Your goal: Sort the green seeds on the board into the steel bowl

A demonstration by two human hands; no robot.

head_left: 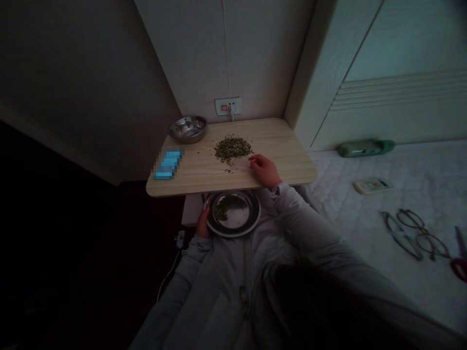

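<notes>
A pile of small dark green-brown seeds or grains [233, 147] lies spread on a light wooden tabletop [197, 170]. My right hand [265, 172] is at the near right of the pile, its thumb and fingers closed on a whitish, see-through flat piece [241, 164] that looks like thin plastic. A few loose grains lie by its near edge. Below the table's front edge, my left hand [203, 225] grips the left rim of a round steel dish [239, 218]. More of the grains sit inside the dish, mostly toward its left and far side.
A steel bowl [188, 130] stands at the table's far left, with a blurred-out lit phone [168, 164] nearer. A wall socket [228, 106] is behind. On the white bed at right lie a green case-like object [366, 148], a remote [372, 185], eyeglasses [432, 244] and scissors [460, 267].
</notes>
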